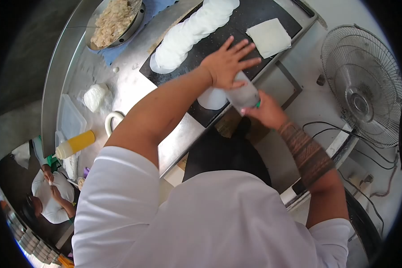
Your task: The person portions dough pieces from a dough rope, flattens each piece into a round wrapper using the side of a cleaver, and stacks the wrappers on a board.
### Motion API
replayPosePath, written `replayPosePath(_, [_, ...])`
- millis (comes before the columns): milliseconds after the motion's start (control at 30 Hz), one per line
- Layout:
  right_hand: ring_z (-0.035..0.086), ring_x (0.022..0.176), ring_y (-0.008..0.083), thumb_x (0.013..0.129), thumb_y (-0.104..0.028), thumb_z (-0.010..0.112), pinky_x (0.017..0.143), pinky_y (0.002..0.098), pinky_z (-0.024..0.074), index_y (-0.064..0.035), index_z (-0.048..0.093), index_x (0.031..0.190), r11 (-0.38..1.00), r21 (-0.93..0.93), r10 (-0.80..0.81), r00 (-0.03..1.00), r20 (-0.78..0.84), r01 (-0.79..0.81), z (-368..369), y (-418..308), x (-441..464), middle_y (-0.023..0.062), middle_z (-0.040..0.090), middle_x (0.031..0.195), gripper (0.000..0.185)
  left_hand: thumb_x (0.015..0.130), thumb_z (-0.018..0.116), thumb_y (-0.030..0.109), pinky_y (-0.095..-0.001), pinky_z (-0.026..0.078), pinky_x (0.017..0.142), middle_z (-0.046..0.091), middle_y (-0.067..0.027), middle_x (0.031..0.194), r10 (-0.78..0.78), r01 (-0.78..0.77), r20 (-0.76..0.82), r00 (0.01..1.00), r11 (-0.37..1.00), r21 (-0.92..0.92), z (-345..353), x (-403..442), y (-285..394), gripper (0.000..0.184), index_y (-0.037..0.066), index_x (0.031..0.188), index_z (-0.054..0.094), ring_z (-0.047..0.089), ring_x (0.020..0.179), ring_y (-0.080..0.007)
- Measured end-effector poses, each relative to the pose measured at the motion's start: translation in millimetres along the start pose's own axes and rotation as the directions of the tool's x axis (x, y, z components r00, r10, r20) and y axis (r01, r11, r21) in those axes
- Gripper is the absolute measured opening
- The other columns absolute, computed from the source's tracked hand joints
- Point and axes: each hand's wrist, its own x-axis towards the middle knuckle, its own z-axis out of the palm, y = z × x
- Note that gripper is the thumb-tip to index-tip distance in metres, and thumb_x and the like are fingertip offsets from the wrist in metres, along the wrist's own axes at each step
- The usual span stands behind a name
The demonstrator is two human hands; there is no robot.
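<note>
My right hand [269, 110] is closed around the handle of a broad-bladed cleaver [245, 94], with a bit of green showing at the grip. The blade is slightly blurred and lies low over the front edge of a black board [205, 117]. My left hand [230, 64] is spread, fingers stretched out, its heel and thumb at the blade's upper part. Beside the blade a thin round white dough wrapper [212, 99] rests on the board, partly covered. Behind my left hand runs a long row of overlapping white wrappers [190, 35]. A folded white cloth [269, 37] lies on the board's right.
A metal bowl of pale filling [116, 22] stands at the back left on a blue cloth. Leftward are wrapped dough [96, 97], a dough ring [114, 121], a plastic container [71, 116] and a yellow bottle [76, 144]. A fan [359, 85] stands right; another person [53, 194] works at far left.
</note>
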Motion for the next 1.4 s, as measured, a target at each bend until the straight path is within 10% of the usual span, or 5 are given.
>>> replayPosePath(333, [0.071,0.103,0.0449,0.095,-0.034,0.081,0.090,0.0497,0.0557,0.0067,0.064,0.118,0.987,-0.154,0.013,0.974,-0.226,-0.049,0,-6,-12,0.0286,0.074,0.111,0.050,0.099,0.067,0.018,-0.0505,0.047,0.110,0.064,-0.0178,0.138,-0.518,0.492,-0.396,0.758,0.853,-0.174,-24,-4,-23,0.038,0.017,0.136,0.069,0.061,0.126,-0.0403])
replayPosePath(833, [0.068,0.117,0.0471,0.098,-0.034,0.078,0.099,0.0495,0.0542,0.0084,0.063,0.125,0.996,-0.075,0.026,0.933,-0.360,-0.057,43,-12,1,0.0309,0.071,0.121,0.052,0.097,0.068,0.010,-0.0485,0.055,0.097,0.071,-0.0199,0.113,-0.630,0.564,-0.166,0.759,0.763,-0.317,-32,-42,3,0.035,0.012,0.132,0.070,0.069,0.103,-0.0401])
replayPosePath(1033, [0.069,0.114,0.0463,0.098,-0.030,0.078,0.098,0.0494,0.0542,0.0064,0.062,0.126,0.997,0.006,0.073,0.954,-0.291,-0.074,85,14,-105,0.0288,0.072,0.119,0.049,0.095,0.075,0.025,-0.0477,0.058,0.087,0.076,-0.0223,0.108,-0.490,0.765,0.609,0.624,0.542,-0.348,-59,-23,29,0.024,0.009,0.113,0.076,0.075,0.097,-0.0381])
replayPosePath(1267, [0.071,0.109,0.0443,0.096,-0.030,0.080,0.095,0.0483,0.0554,0.0045,0.064,0.123,0.991,-0.065,0.086,0.942,-0.324,-0.113,95,46,-152,0.0270,0.074,0.113,0.047,0.083,0.084,0.016,-0.0431,0.058,0.078,0.076,-0.0157,0.097,-0.631,0.653,0.193,0.752,0.671,-0.351,-26,-70,27,0.025,0.004,0.101,0.071,0.076,0.092,-0.0294])
replayPosePath(1400, [0.071,0.113,0.0423,0.094,-0.029,0.081,0.096,0.0468,0.0556,0.0048,0.066,0.124,1.000,-0.023,-0.024,0.902,-0.431,0.016,61,9,-88,0.0263,0.075,0.117,0.048,0.082,0.086,0.010,-0.0340,0.056,0.075,0.073,-0.0085,0.095,-0.767,0.764,0.334,0.548,0.296,-0.573,-26,-90,25,0.028,0.005,0.105,0.071,0.070,0.086,-0.0187])
